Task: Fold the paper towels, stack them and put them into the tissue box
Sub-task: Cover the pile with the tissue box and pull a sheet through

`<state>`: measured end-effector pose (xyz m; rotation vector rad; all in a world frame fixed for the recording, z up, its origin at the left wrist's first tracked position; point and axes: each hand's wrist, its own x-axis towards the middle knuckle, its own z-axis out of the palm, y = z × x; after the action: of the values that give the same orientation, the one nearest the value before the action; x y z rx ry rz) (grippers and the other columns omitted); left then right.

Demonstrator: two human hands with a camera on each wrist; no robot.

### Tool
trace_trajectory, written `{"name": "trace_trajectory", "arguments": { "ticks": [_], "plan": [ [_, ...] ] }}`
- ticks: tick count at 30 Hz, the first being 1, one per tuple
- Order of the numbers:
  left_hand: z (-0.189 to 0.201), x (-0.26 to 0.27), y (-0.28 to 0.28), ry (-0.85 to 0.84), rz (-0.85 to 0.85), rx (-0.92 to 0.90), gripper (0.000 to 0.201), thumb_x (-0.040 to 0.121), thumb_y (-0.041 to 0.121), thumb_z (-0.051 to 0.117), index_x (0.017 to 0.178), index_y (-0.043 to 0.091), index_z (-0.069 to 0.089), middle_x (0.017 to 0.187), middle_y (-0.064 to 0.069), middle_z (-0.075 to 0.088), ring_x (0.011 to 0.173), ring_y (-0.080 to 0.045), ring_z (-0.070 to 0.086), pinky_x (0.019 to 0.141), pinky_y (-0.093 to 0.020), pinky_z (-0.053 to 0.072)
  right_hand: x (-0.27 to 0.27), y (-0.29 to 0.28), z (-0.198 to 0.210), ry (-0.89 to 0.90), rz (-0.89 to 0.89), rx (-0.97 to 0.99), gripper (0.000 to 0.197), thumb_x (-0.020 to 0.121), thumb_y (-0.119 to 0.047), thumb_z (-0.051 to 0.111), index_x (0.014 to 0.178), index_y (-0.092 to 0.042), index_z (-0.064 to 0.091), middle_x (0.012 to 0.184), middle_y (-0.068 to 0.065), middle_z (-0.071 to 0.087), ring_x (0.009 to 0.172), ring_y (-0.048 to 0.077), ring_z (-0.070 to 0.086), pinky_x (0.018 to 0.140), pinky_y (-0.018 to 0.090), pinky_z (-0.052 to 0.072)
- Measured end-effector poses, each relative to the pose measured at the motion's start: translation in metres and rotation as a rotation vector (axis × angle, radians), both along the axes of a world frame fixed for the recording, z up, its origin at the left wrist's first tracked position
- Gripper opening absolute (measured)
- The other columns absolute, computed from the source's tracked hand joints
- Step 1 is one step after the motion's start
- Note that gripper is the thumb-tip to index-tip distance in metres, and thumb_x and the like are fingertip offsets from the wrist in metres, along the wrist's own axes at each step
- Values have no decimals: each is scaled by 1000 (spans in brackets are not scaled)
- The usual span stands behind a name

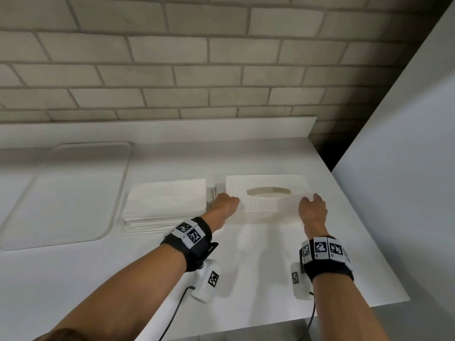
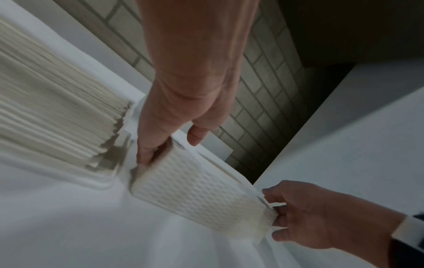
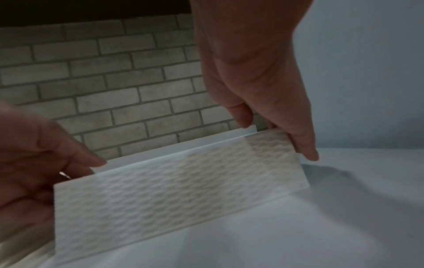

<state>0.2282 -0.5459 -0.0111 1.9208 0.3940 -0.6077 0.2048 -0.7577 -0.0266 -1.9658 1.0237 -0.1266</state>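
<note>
Head view showed the left hand (image 1: 225,204) and right hand (image 1: 312,207) gripping the tissue box (image 1: 267,193) ends at centre frame; it looked light, rigid, best held there.

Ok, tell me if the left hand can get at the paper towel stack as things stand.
Probably yes, but not while busy: the left hand holds one end of the tissue box. The paper towel stack lies right beside that hand, its top uncovered, with nothing between them.
</note>
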Motion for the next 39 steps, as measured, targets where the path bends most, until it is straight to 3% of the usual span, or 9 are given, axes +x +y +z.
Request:
{"name": "trace_trajectory", "arguments": {
  "ticks": [3,6,11,14,17,22,27,32,39],
  "plan": [
    [8,-1,-3,-59,-10,-10,43,99,25,40,135,4,45,126,-7,55,113,-26,53,84,-29,41,0,0,7,-112,-194,-48,41,95,-20,51,135,-10,51,137,19,52,120,39,54,104,54,41],
    [34,-1,2,-186,33,-163,41,99,23,41,138,12,37,120,-3,56,101,-21,53,78,-28,41,2,9,37,-356,-312,-46,32,92,-16,53,123,-9,55,130,18,52,110,36,57,94,41,44],
    [86,9,85,-341,157,-292,50,92,34,56,135,18,40,123,-2,58,105,-21,58,74,-28,46,18,68,82,-569,-158,77,37,91,-28,53,124,-11,55,128,13,53,106,27,55,92,35,46],
    [92,7,156,-357,214,-256,52,81,43,62,127,18,55,121,-4,67,105,-23,64,88,-39,49,29,124,84,-504,-26,196,45,88,-37,56,126,-13,60,125,11,62,112,27,58,100,39,47],
    [84,-8,216,-335,258,-247,29,95,23,53,120,10,63,112,-9,69,94,-23,64,81,-35,48,28,178,71,-409,106,281,50,85,-44,57,126,-14,63,125,8,66,119,28,57,106,44,44],
    [49,-27,255,-243,294,-293,28,97,18,51,120,6,62,114,-9,69,100,-25,64,77,-32,50,14,218,41,-295,142,301,53,83,-48,53,126,-19,62,125,6,65,122,31,53,106,48,42],
    [9,-16,260,-162,330,-323,75,65,48,66,133,19,51,125,-3,66,112,-24,64,102,-46,47,9,219,28,-259,158,328,48,79,-43,48,118,-22,66,114,3,69,115,32,57,103,50,45],
    [-38,-2,273,-100,376,-326,85,59,57,64,137,27,46,134,1,60,120,-23,57,108,-47,41,5,221,17,-178,246,435,42,87,-28,50,127,-22,61,123,4,65,114,29,57,104,45,45],
    [-23,-24,249,-102,447,-274,57,94,32,55,146,25,34,149,0,40,137,-24,39,116,-45,28,-4,217,-6,-114,310,478,43,92,-22,46,133,-21,55,130,2,60,120,26,53,105,39,41]
  ]
}}
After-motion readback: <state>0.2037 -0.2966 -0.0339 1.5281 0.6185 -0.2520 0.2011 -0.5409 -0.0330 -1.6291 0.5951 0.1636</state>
